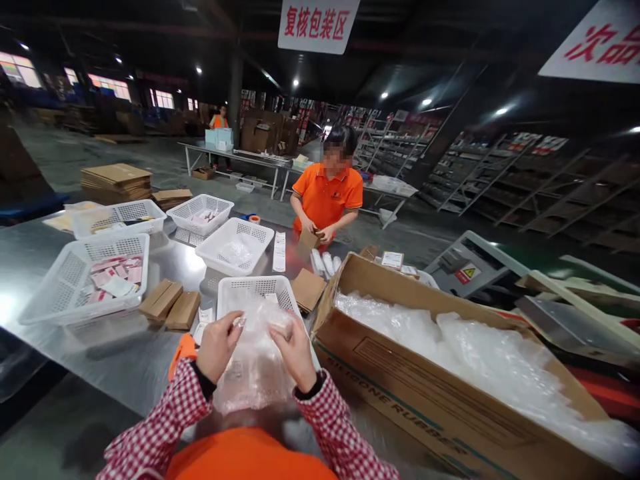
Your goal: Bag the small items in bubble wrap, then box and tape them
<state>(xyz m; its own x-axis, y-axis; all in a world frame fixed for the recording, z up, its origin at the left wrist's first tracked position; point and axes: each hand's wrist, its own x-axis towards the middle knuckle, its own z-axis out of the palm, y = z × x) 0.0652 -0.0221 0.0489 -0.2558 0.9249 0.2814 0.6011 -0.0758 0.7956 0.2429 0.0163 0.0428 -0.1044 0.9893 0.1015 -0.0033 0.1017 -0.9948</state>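
My left hand and my right hand pinch the upper part of a clear bubble-wrap bag, one at each side. The bag hangs between them over a white perforated basket in front of me. Pinkish contents show faintly through the film, but I cannot make out what they are. To the left of my left hand lie two small brown cartons and a white printed slip. An orange object, partly hidden, is beside my left wrist.
A large cardboard box of bubble wrap stands at right. White baskets with pink packets are at left. Flat brown cardboard lies beyond my right hand. Across the metal table, a person in orange handles a small brown box.
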